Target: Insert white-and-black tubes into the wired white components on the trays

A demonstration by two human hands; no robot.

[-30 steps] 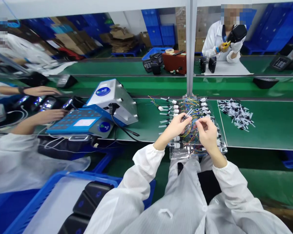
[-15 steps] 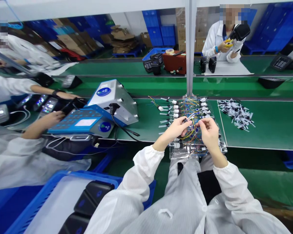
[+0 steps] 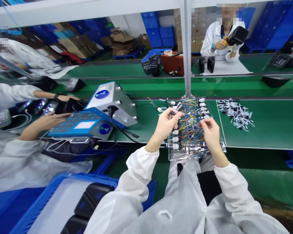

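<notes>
My left hand (image 3: 166,123) is closed over the left side of the wire assemblies, thumb and forefinger pressed together. White strips (image 3: 177,106) with a dark end stick out of its grip, much like the ones in the loose pile. My right hand (image 3: 210,130) pinches at the right side of the wires; what sits between its fingertips is too small to make out. Under both hands lie rows of coloured wires (image 3: 190,118) with small blue parts, on a shiny clear plastic sheet (image 3: 185,156). White connectors (image 3: 175,146) line the left edge.
A pile of white strips with black ends (image 3: 235,113) lies right of a pale line on the green bench (image 3: 271,123). To the left stands a blue-and-silver machine (image 3: 112,104) with a black cable. A co-worker's hands (image 3: 46,122) are beside it. A metal post (image 3: 187,48) rises behind the wires.
My left hand has moved left and slightly up, away from my right hand, with the strips in its fingers. My right hand has barely moved.
</notes>
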